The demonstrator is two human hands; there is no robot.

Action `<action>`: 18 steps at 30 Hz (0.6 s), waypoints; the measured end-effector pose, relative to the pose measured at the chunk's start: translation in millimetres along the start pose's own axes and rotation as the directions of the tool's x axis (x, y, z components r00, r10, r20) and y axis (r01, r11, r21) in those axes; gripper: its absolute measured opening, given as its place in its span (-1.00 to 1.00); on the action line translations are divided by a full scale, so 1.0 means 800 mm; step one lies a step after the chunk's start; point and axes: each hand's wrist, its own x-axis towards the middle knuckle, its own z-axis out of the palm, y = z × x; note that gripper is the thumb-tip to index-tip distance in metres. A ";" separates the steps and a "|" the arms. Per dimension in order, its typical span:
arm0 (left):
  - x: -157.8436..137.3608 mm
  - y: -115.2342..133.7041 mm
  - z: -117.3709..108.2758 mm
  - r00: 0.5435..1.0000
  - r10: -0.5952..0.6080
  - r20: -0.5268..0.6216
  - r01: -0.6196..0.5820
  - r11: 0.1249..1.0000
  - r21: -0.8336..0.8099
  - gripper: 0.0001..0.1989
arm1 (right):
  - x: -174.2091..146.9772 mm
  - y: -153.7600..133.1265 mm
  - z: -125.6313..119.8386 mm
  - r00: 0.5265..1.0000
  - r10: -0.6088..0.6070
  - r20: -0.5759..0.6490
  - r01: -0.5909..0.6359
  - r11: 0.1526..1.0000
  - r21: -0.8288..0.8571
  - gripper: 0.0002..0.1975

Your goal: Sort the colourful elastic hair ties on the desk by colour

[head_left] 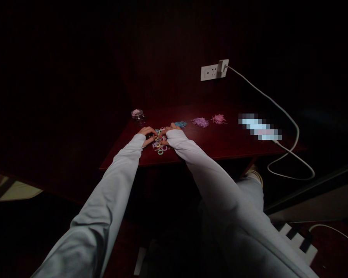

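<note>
Lying between the curved hands (147,131) are colourful bands (158,146); whether any is gripped, I cannot tell.

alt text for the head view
The left hand and right hand touch a pile of colourful rings on a dark red table. A blue heap, purple heap and pink heap lie to the right; a jar stands back left.
</note>
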 end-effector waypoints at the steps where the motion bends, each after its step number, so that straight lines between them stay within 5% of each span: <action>1: 0.000 0.000 0.000 1.000 -0.002 0.005 0.002 1.000 0.004 -0.75 | 0.000 -0.001 0.000 1.000 0.003 0.000 -0.003 1.000 -0.006 -0.75; 18: 0.003 -0.013 0.005 0.998 -0.025 0.058 0.026 1.000 -0.011 -0.75 | 0.001 -0.025 -0.001 0.999 0.026 0.040 -0.022 0.994 -0.111 -0.76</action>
